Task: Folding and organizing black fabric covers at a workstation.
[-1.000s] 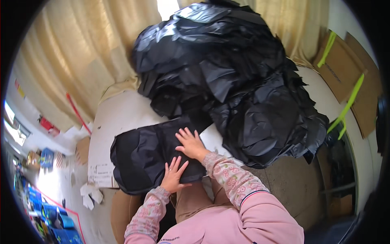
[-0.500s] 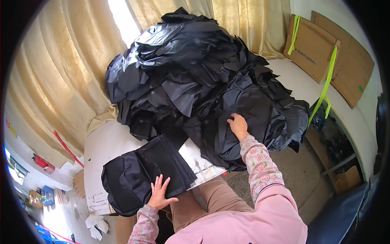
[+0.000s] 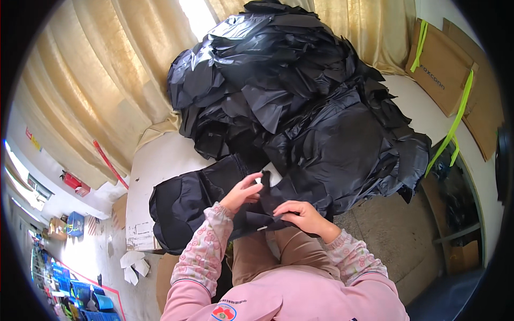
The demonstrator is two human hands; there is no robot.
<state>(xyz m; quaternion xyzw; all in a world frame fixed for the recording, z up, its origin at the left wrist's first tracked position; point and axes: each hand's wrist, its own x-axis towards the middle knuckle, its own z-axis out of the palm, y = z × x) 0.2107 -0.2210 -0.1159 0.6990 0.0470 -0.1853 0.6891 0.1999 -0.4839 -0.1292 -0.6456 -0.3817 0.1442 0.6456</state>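
Daylight between the curtains glares off the black pile, and fisheye distortion bends the edges.

The left forearm slanted forward and inward, its hand half curled, fingers pointing rightward. The right forearm angled inward, the right hand knuckles up, fingers bent in a pinch. Both elbows were bent; the hands were near each other, apart, before the torso.
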